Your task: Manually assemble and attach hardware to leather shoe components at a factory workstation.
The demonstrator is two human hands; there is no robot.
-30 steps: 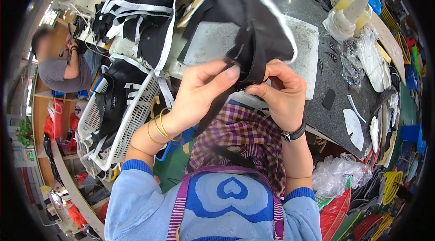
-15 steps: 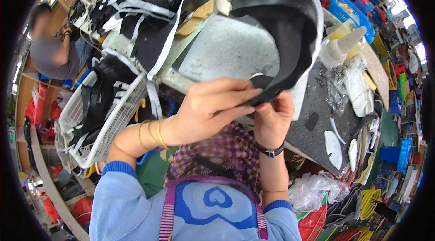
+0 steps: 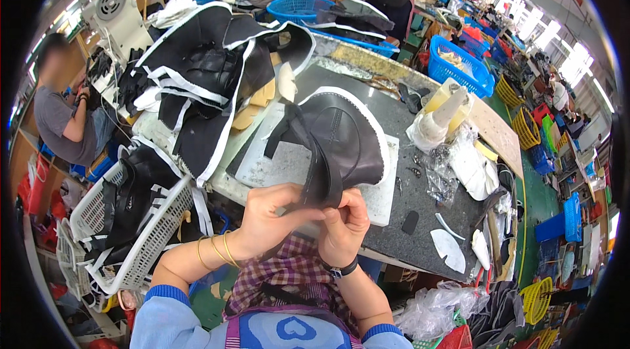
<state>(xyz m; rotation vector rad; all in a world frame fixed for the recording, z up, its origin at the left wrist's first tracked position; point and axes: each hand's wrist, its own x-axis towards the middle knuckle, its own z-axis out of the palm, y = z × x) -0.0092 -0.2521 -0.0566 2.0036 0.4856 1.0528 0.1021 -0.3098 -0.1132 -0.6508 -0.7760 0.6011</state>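
Both my hands pinch the near end of a black leather piece (image 3: pixel 357 142), left hand (image 3: pixel 272 214) and right hand (image 3: pixel 346 234) side by side, thumbs almost meeting, fingers clamped on it. Gripping so close together probably keeps that short stretch steady. The rest of the piece, white-edged, curves up over the pale board (image 3: pixel 386 201), which likely takes some of its weight and shields the dark tabletop (image 3: pixel 426 208).

To my left, a white perforated basket (image 3: pixel 161 234) holds black pieces (image 3: pixel 134 175) with white strips, perhaps set there for easy reach. Beyond the board to my right, a blue basket (image 3: pixel 482 85) holds pale scraps (image 3: pixel 454 59). Nearer stands a yellowish container (image 3: pixel 466 107) beside a whitish cone (image 3: pixel 447 112); I cannot tell its contents.
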